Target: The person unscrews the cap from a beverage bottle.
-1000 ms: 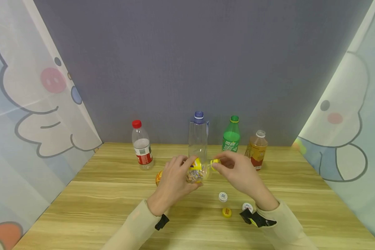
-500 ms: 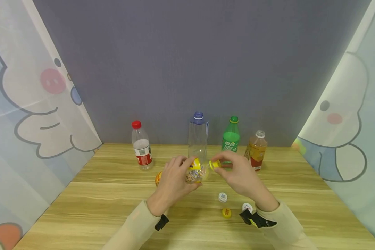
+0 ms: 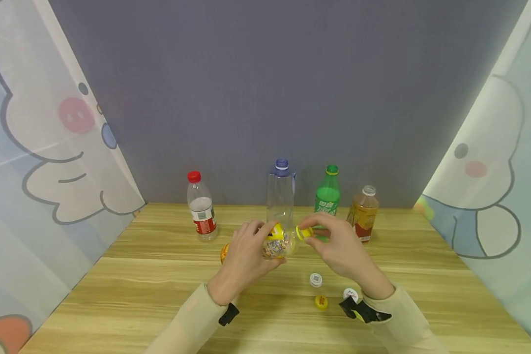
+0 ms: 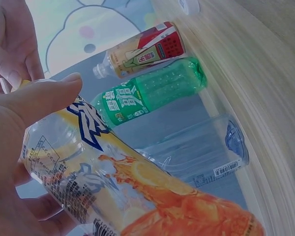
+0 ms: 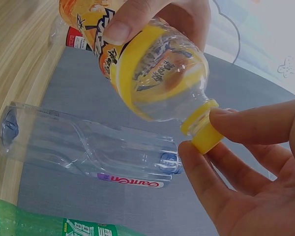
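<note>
My left hand (image 3: pixel 244 258) grips a clear plastic drink bottle (image 3: pixel 275 247) with a yellow and orange label, tilted with its neck toward the right. In the left wrist view, oranges are printed on the lower part of its label (image 4: pixel 182 211). At the mouth, thumb and fingers of my right hand (image 3: pixel 342 245) pinch a yellow bottle cap (image 5: pixel 207 138). Seen from the right wrist, the cap sits at the end of the neck, with a yellow ring (image 5: pixel 196 117) just below it.
Behind my hands stand a red-capped bottle (image 3: pixel 202 214), a clear blue-necked bottle (image 3: pixel 280 196), a green bottle (image 3: pixel 327 196) and an amber-labelled bottle (image 3: pixel 364 214). Loose on the wooden table (image 3: pixel 159 300) lie a white cap (image 3: pixel 316 280), a yellow cap (image 3: pixel 321 302) and another white cap (image 3: pixel 350 294).
The fingers of my right hand have shifted round the yellow cap, and more of the cap shows now. My left hand and the bottle stay nearly where they were.
</note>
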Motion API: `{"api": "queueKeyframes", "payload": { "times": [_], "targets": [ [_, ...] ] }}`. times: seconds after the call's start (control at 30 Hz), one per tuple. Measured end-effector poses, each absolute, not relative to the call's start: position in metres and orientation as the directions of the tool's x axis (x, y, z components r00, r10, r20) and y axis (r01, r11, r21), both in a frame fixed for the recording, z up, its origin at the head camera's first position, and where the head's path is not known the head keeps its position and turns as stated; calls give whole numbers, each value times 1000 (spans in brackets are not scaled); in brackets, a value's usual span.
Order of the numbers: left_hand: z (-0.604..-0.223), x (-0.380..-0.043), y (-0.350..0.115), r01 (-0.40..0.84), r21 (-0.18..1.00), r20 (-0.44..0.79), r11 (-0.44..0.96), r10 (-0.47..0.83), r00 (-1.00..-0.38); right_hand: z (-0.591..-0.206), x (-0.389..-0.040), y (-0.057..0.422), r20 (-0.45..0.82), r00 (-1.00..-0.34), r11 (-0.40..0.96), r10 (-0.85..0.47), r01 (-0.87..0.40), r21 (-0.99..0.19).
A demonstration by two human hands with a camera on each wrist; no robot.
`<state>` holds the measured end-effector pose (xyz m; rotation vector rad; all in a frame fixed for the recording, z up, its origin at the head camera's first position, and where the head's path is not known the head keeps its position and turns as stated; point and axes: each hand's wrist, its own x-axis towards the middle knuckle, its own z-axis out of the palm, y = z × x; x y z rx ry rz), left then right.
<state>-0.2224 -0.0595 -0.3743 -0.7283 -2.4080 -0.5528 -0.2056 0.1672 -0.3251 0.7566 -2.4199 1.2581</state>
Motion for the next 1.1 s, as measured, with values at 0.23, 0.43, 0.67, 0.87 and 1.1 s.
{"api": "queueKeyframes", "payload": {
  "times": [0.23, 0.43, 0.67, 0.87, 1.1],
  "targets": [
    [-373, -222, -59, 594, 230, 596, 771, 371, -712, -326, -208, 168, 519, -798, 484, -307, -600, -637],
    [-374, -222, -58, 608, 218, 605, 763, 383, -698, -326, -209, 168, 549, -793, 509, -264, -598, -619],
    [-374, -222, -58, 600, 212, 607, 771, 377, -699, -324, -208, 168, 474, -847, 539, -242, -524, -660],
    [-375, -223, -58, 602, 202, 614, 772, 379, -692, -322, -207, 169, 415, -876, 558, -247, -479, -678],
    [-375, -223, -59, 600, 215, 608, 770, 375, -700, -322, -206, 170, 435, -858, 546, -274, -511, -664]
  ]
}}
